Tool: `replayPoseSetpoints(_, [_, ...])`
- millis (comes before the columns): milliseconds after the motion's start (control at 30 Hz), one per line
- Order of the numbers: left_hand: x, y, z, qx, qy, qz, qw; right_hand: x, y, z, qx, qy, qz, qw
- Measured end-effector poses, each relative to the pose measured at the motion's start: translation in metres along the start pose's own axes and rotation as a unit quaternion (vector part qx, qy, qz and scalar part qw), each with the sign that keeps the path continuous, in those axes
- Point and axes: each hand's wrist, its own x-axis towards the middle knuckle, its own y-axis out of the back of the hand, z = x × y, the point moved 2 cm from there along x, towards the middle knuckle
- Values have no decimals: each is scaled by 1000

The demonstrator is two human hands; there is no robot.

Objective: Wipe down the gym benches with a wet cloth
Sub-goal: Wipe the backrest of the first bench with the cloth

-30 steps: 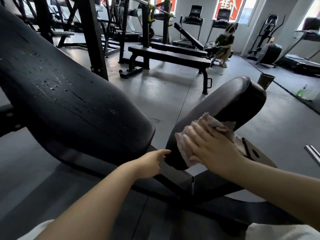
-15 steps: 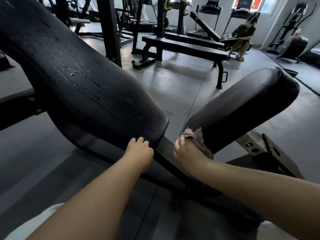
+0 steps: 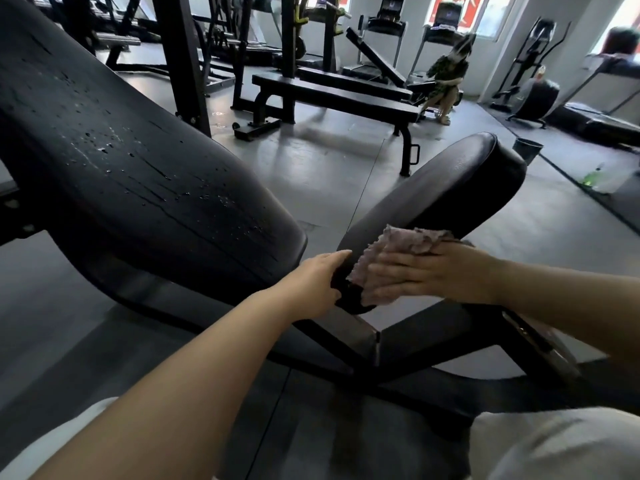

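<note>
The adjustable bench fills the middle of the view. Its long black back pad (image 3: 138,174) slopes up to the left, cracked and speckled with water drops. The shorter black seat pad (image 3: 446,188) tilts up to the right. My right hand (image 3: 422,271) lies flat with straight fingers on a pinkish-grey cloth (image 3: 398,247), pressing it against the seat pad's lower end. My left hand (image 3: 311,282) holds the near edge of that same end, fingers along its rim. The cloth's underside is hidden.
The bench's black steel frame (image 3: 391,344) crosses below the pads. A flat bench (image 3: 332,95) and rack uprights (image 3: 180,57) stand behind. A person (image 3: 446,81) crouches at the far right, near treadmills. A dark bucket (image 3: 527,149) and a green bottle (image 3: 593,176) sit on the floor.
My right hand came out of the gap between the pads and spread the cloth flat on the seat pad's lower end. My left hand moved from the back pad's tip to the seat pad's edge.
</note>
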Motion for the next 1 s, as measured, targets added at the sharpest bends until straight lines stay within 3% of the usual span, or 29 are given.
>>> replayPoseSetpoints(200, [6, -10, 15, -35, -26, 2, 999, -48, 11, 43, 27, -121, -28, 992])
replayPoseSetpoints(400, [11, -14, 1, -140, 8, 18, 990, -5, 3, -4, -19, -57, -8, 998])
replayPoseSetpoints(533, [8, -16, -12, -137, 53, 38, 988, 12, 5, -18, 1, -54, -21, 998])
replayPoseSetpoints(733, [-1, -26, -19, -236, 184, 134, 945, 49, 25, -21, 113, -15, -104, 988])
replayPoseSetpoints(867, [4, -26, -23, -250, 197, 141, 937, 79, 40, -26, 108, -10, -134, 985])
replayPoseSetpoints(1000, [24, -25, -49, -264, 210, 136, 932, 109, 39, -39, 106, 12, -228, 968])
